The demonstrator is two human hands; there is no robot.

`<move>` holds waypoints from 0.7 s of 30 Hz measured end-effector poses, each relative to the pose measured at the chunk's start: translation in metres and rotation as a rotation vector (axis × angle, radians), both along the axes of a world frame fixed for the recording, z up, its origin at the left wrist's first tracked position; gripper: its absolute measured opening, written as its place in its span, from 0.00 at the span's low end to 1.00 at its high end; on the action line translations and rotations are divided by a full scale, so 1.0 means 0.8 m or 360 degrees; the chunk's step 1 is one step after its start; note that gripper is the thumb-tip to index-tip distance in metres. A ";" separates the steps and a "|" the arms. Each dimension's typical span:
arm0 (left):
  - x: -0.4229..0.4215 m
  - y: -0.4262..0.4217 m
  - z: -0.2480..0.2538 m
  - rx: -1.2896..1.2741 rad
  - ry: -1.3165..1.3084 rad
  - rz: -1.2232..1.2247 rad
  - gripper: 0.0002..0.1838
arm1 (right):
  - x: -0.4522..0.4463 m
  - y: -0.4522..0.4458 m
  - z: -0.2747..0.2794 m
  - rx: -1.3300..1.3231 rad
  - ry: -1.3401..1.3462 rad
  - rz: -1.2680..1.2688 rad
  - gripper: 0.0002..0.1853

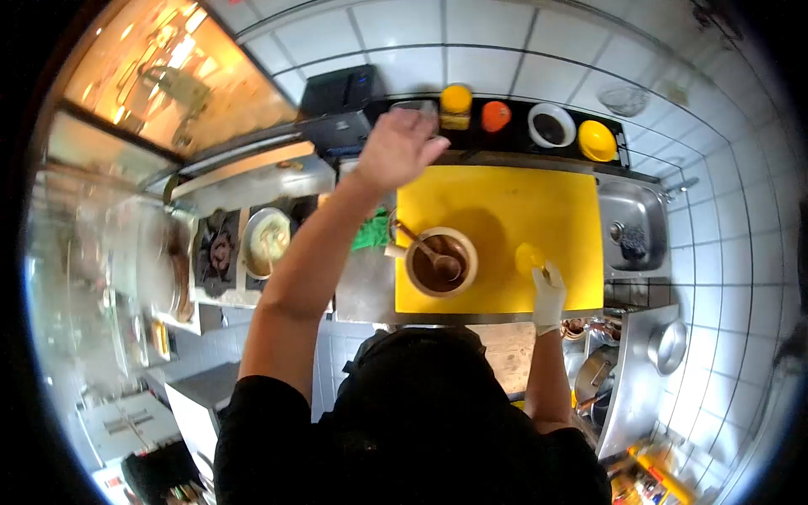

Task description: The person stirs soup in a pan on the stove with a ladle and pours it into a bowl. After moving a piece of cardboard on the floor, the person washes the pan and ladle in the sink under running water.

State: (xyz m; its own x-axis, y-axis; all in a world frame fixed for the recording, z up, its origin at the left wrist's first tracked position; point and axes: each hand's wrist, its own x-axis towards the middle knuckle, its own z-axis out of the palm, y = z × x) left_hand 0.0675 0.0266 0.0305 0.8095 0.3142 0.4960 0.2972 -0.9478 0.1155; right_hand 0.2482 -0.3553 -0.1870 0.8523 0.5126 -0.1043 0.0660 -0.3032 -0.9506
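My left hand [400, 147], bare, reaches up to the black shelf behind the board, next to a yellow-lidded jar [455, 107]. Its fingers lie over a clear container that is mostly hidden. My right hand [549, 295] wears a white glove and has its fingers closed on a small yellow lid-like piece [529, 257] above the right part of the yellow board [505, 189]. On the board's left part stands a cream pot [470, 269] with dark brown contents. A wooden spoon [446, 267] rests inside it, its handle leaning on the rim.
An orange-lidded container [496, 116], a white bowl [552, 126] and a yellow bowl [597, 140] line the shelf. A steel sink [631, 206] is at right. At left a pan [268, 244] sits on the stove, with a green cloth [370, 230] nearer the board.
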 end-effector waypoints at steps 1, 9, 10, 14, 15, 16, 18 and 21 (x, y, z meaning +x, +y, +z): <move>-0.023 -0.019 -0.007 0.0019 -0.0117 -0.0129 0.26 | -0.008 0.007 0.016 -0.0183 -0.0341 0.0198 0.14; -0.247 -0.168 -0.061 -0.0444 -0.0173 0.0214 0.29 | -0.028 0.034 0.011 -0.0889 -0.1587 0.0976 0.19; -0.288 -0.174 -0.077 -0.0471 -0.0179 0.0389 0.31 | -0.036 0.035 0.023 -0.0871 -0.1632 0.0900 0.20; -0.436 -0.188 -0.118 -0.0301 0.0009 0.1165 0.33 | -0.059 0.042 0.045 -0.1127 -0.1105 0.0279 0.23; -0.465 -0.185 -0.129 -0.0294 0.0134 0.1234 0.36 | -0.068 0.052 0.057 -0.1272 -0.0814 0.0089 0.23; -0.489 -0.186 -0.137 -0.0265 0.0369 0.1272 0.37 | -0.059 0.043 0.034 -0.1210 -0.0738 0.0129 0.23; -0.533 -0.171 -0.174 -0.0238 0.0765 0.1210 0.37 | 0.009 0.028 -0.064 -0.1059 -0.0605 0.0192 0.24; -0.551 -0.142 -0.189 -0.0174 0.1032 0.0896 0.31 | 0.045 0.022 -0.108 -0.0758 -0.0188 0.0120 0.20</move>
State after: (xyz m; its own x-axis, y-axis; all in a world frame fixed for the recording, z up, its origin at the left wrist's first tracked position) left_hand -0.3732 -0.0871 -0.1205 0.6315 0.7725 -0.0664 0.7579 -0.6331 -0.1574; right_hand 0.2841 -0.3378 -0.2738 0.8347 0.4925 -0.2466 0.2038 -0.6921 -0.6924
